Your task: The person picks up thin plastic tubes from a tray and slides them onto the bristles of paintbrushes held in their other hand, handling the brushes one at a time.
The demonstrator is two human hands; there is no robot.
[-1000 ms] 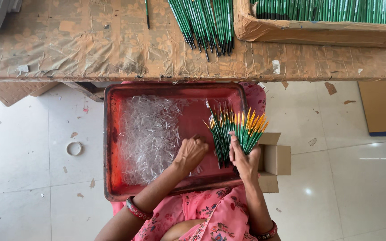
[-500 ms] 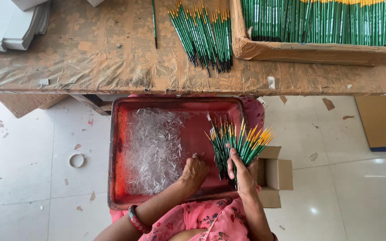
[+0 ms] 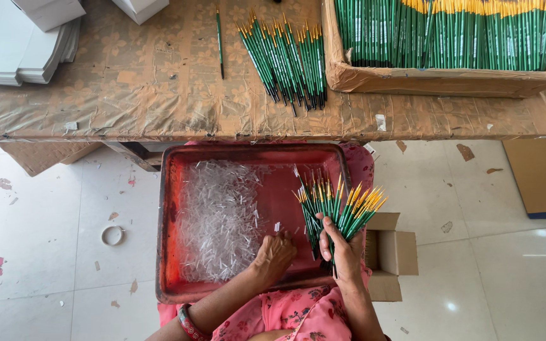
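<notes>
Since a second ago the view has tipped forward, so more of the desk (image 3: 159, 95) shows, while both hands have kept their places over the red tray (image 3: 165, 252). The right hand (image 3: 344, 252) is closed around a fanned bundle of thin green brushes (image 3: 336, 208) with yellow ends, held upright at the tray's right edge. The left hand (image 3: 274, 257) rests curled, fingers down, on the tray floor beside a heap of small clear plastic tubes (image 3: 219, 218); whether it pinches one cannot be told. On the crinkled, plastic-wrapped desk lie a loose sheaf of green brushes (image 3: 285, 57) and a worn cardboard box (image 3: 437, 81) packed with more. A small open carton (image 3: 393, 252) sits just right of the tray.
</notes>
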